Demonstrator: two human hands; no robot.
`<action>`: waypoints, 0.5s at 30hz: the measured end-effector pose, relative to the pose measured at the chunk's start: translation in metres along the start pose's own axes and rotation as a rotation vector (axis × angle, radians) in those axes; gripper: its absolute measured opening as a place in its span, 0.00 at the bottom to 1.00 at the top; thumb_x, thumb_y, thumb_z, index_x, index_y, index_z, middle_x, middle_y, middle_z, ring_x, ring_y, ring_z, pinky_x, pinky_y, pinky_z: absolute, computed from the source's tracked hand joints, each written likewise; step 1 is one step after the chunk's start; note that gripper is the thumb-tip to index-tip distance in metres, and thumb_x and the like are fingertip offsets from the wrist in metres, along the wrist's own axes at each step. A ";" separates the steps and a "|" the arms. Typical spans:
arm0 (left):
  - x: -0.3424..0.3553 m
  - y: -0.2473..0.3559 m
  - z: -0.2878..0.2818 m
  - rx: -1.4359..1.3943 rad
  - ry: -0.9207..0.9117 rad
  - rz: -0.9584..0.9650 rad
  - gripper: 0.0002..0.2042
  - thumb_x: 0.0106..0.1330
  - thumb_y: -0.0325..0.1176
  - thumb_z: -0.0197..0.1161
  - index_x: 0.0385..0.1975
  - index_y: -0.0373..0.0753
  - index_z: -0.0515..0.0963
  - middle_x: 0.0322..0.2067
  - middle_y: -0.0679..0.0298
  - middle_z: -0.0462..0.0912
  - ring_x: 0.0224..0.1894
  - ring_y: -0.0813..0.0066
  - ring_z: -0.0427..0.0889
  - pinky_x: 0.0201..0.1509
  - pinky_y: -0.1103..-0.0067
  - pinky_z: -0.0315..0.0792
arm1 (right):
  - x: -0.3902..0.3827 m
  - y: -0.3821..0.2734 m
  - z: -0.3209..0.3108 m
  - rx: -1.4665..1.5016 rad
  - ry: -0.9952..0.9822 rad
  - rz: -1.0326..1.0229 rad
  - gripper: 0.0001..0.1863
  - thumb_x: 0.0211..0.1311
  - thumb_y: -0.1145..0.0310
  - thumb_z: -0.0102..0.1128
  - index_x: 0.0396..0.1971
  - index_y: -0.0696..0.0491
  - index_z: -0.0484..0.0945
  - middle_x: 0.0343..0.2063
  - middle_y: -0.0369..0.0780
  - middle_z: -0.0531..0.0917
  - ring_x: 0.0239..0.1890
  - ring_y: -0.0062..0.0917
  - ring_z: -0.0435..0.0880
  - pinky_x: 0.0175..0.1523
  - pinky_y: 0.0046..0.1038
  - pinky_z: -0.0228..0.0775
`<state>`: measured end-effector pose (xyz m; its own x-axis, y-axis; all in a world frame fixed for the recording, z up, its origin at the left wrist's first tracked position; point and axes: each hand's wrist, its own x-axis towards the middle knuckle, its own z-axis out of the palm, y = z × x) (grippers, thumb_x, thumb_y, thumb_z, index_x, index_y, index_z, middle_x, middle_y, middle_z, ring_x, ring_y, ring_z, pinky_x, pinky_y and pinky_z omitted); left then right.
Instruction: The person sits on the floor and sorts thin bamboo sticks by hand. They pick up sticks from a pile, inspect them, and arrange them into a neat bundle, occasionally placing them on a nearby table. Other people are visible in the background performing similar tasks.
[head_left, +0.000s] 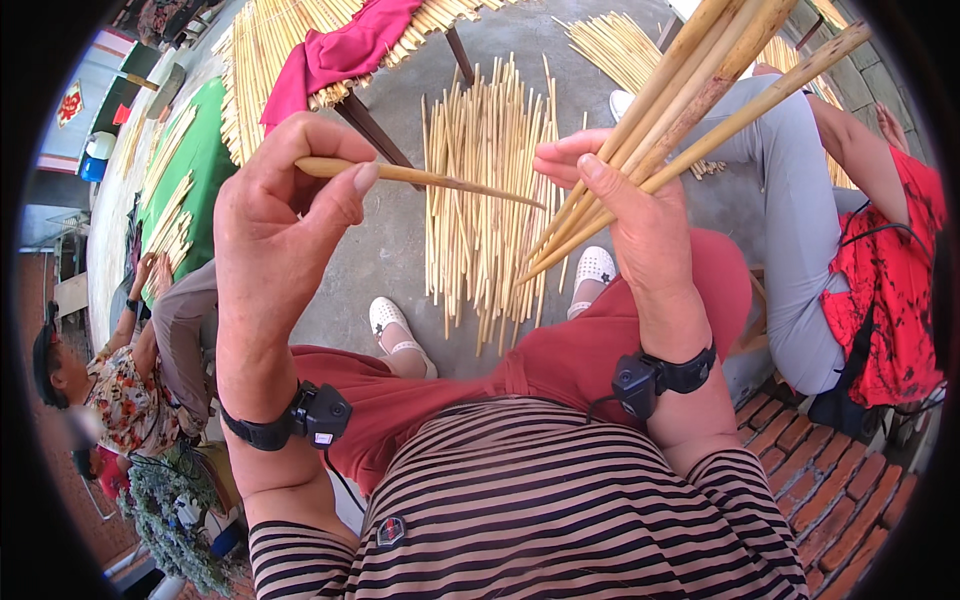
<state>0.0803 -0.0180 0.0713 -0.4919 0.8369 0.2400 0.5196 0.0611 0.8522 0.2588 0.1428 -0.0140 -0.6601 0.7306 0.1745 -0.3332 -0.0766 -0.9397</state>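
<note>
My left hand (pixel 275 220) pinches one short, pointed yellow-brown stick (pixel 425 178) between thumb and fingertips, its tip reaching toward my other hand. My right hand (pixel 630 225) grips several long cane sticks (pixel 690 85) that fan up to the upper right, their lower ends crossing in front of my palm. Below both hands, a loose heap of pale straw-coloured sticks (pixel 470 250) lies on the concrete between my white shoes.
A stick-covered table (pixel 250 70) with pink cloth (pixel 335 55) stands ahead. On the left are a green sheet (pixel 200 130) with sticks and a seated person (pixel 125 400). Another person in red (pixel 880 280) sits right, beside brick paving (pixel 830 500). More sticks (pixel 610 50) lie farther ahead.
</note>
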 end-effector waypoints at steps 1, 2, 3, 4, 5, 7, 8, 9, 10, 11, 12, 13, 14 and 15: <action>0.000 0.020 -0.004 -0.129 -0.057 -0.021 0.03 0.60 0.24 0.63 0.31 0.36 0.76 0.24 0.73 0.74 0.24 0.89 0.72 0.23 0.92 0.63 | 0.000 0.002 0.004 -0.032 -0.033 -0.042 0.10 0.62 0.71 0.56 0.39 0.61 0.79 0.35 0.40 0.83 0.40 0.24 0.81 0.50 0.27 0.74; 0.001 0.029 -0.003 -0.118 -0.055 0.058 0.04 0.61 0.27 0.63 0.33 0.36 0.76 0.22 0.72 0.74 0.22 0.90 0.71 0.21 0.93 0.60 | -0.002 0.002 0.008 -0.135 -0.066 0.010 0.10 0.62 0.72 0.56 0.39 0.60 0.79 0.35 0.38 0.83 0.42 0.21 0.80 0.52 0.26 0.73; 0.006 0.036 0.001 -0.113 -0.060 0.141 0.05 0.62 0.29 0.62 0.35 0.36 0.76 0.20 0.71 0.74 0.19 0.91 0.70 0.18 0.93 0.57 | -0.004 0.002 0.011 -0.132 -0.083 0.031 0.10 0.62 0.72 0.56 0.39 0.61 0.79 0.35 0.38 0.83 0.42 0.21 0.80 0.51 0.26 0.73; 0.009 0.046 0.002 -0.088 -0.068 0.173 0.06 0.62 0.29 0.62 0.35 0.36 0.77 0.20 0.71 0.74 0.19 0.90 0.70 0.18 0.93 0.57 | -0.005 0.004 0.017 -0.124 -0.109 0.053 0.10 0.62 0.72 0.56 0.39 0.61 0.79 0.36 0.38 0.82 0.41 0.21 0.80 0.51 0.26 0.73; 0.014 0.053 0.001 -0.063 -0.078 0.206 0.06 0.62 0.30 0.62 0.35 0.36 0.77 0.20 0.71 0.75 0.18 0.90 0.70 0.17 0.93 0.58 | -0.007 0.005 0.022 -0.117 -0.132 0.074 0.10 0.62 0.72 0.57 0.40 0.61 0.79 0.36 0.38 0.82 0.41 0.21 0.80 0.50 0.25 0.73; 0.028 0.062 0.004 -0.133 0.011 0.281 0.09 0.63 0.32 0.62 0.38 0.35 0.77 0.19 0.67 0.76 0.15 0.87 0.71 0.15 0.92 0.61 | -0.010 0.003 0.028 -0.001 -0.204 0.150 0.11 0.62 0.72 0.57 0.42 0.61 0.78 0.37 0.39 0.82 0.38 0.21 0.80 0.47 0.23 0.73; 0.038 0.070 0.011 -0.235 0.043 0.319 0.11 0.63 0.33 0.62 0.39 0.32 0.75 0.17 0.65 0.78 0.12 0.85 0.72 0.11 0.92 0.61 | -0.009 0.005 0.026 -0.021 -0.241 0.158 0.12 0.62 0.72 0.57 0.43 0.61 0.78 0.37 0.39 0.82 0.37 0.21 0.80 0.46 0.23 0.73; 0.046 0.068 0.008 -0.297 0.028 0.320 0.12 0.63 0.34 0.62 0.40 0.32 0.75 0.17 0.64 0.77 0.12 0.85 0.71 0.11 0.92 0.61 | -0.009 0.006 0.027 -0.037 -0.288 0.169 0.12 0.62 0.72 0.57 0.43 0.61 0.77 0.38 0.39 0.82 0.36 0.21 0.80 0.46 0.22 0.73; 0.054 0.066 0.004 -0.359 0.013 0.320 0.12 0.63 0.34 0.62 0.40 0.33 0.75 0.17 0.64 0.77 0.12 0.86 0.71 0.11 0.92 0.60 | -0.009 0.007 0.026 -0.080 -0.343 0.116 0.12 0.63 0.72 0.56 0.44 0.61 0.76 0.37 0.40 0.81 0.34 0.20 0.80 0.45 0.22 0.74; 0.060 0.069 0.005 -0.414 0.027 0.278 0.13 0.63 0.34 0.62 0.41 0.33 0.75 0.18 0.64 0.77 0.12 0.86 0.71 0.11 0.92 0.60 | -0.009 0.006 0.025 -0.077 -0.307 0.130 0.12 0.63 0.72 0.56 0.43 0.61 0.76 0.37 0.41 0.81 0.33 0.20 0.80 0.44 0.22 0.74; 0.063 0.065 0.007 -0.451 0.024 0.242 0.14 0.63 0.35 0.62 0.43 0.33 0.74 0.18 0.64 0.77 0.12 0.85 0.71 0.12 0.91 0.61 | -0.009 0.006 0.022 -0.079 -0.264 0.147 0.11 0.63 0.71 0.56 0.42 0.62 0.76 0.36 0.41 0.81 0.33 0.20 0.80 0.44 0.22 0.75; 0.066 0.062 0.009 -0.488 0.022 0.206 0.15 0.64 0.36 0.61 0.44 0.33 0.73 0.18 0.63 0.78 0.12 0.85 0.72 0.13 0.91 0.63 | -0.007 0.005 0.018 -0.080 -0.221 0.164 0.11 0.63 0.71 0.56 0.42 0.62 0.76 0.36 0.41 0.81 0.33 0.20 0.80 0.43 0.22 0.75; 0.064 0.056 0.013 -0.501 0.007 0.178 0.16 0.64 0.37 0.61 0.46 0.33 0.72 0.19 0.62 0.78 0.13 0.83 0.73 0.14 0.89 0.65 | -0.004 0.005 0.011 -0.073 -0.141 0.119 0.11 0.64 0.71 0.55 0.41 0.62 0.76 0.35 0.41 0.81 0.33 0.21 0.80 0.43 0.23 0.75; 0.066 0.030 0.016 -0.349 -0.029 0.211 0.11 0.65 0.35 0.60 0.43 0.36 0.75 0.20 0.66 0.77 0.15 0.86 0.71 0.17 0.90 0.63 | -0.002 0.004 0.004 -0.066 -0.058 0.072 0.10 0.64 0.72 0.54 0.41 0.63 0.76 0.34 0.42 0.81 0.32 0.21 0.80 0.42 0.23 0.75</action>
<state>0.0749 0.0480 0.1053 -0.3775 0.8267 0.4171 0.3361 -0.2974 0.8936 0.2563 0.1388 -0.0170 -0.7192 0.6843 0.1203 -0.2392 -0.0813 -0.9676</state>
